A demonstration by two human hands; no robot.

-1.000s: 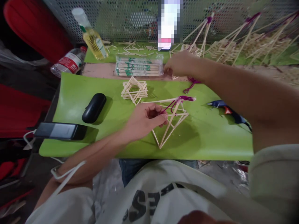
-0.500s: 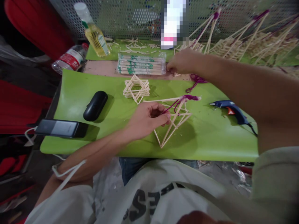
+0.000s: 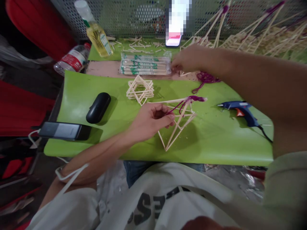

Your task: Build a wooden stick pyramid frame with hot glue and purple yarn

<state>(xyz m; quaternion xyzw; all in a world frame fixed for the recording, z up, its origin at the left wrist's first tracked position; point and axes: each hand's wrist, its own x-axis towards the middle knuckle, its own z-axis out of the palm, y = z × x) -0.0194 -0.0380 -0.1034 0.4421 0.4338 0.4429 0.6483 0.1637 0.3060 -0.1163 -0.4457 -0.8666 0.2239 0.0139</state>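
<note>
My left hand [image 3: 150,123] is closed in a pinch on a strand of purple yarn [image 3: 176,108]. That strand runs to the purple-wrapped tip [image 3: 195,98] of a frame of thin wooden sticks [image 3: 169,140], which stands on the green mat right beside the hand. Farther back, my right hand [image 3: 187,59] has its fingers curled together at the right end of a plastic-wrapped pack of chopsticks [image 3: 146,65]. What its fingers hold, if anything, is hidden. Loose purple yarn [image 3: 206,77] lies just in front of the right forearm.
A star-shaped stick stack [image 3: 140,91] sits mid-mat. A blue glue gun [image 3: 240,110] lies at right, a black case [image 3: 98,108] and power bank [image 3: 64,131] at left. Bottles [image 3: 99,40], a lit phone [image 3: 176,28] and more stick models [image 3: 251,41] line the back.
The view has shifted slightly. My left hand keeps its pinch on the yarn beside the frame, and my right hand stays by the chopstick pack with its fingers curled.
</note>
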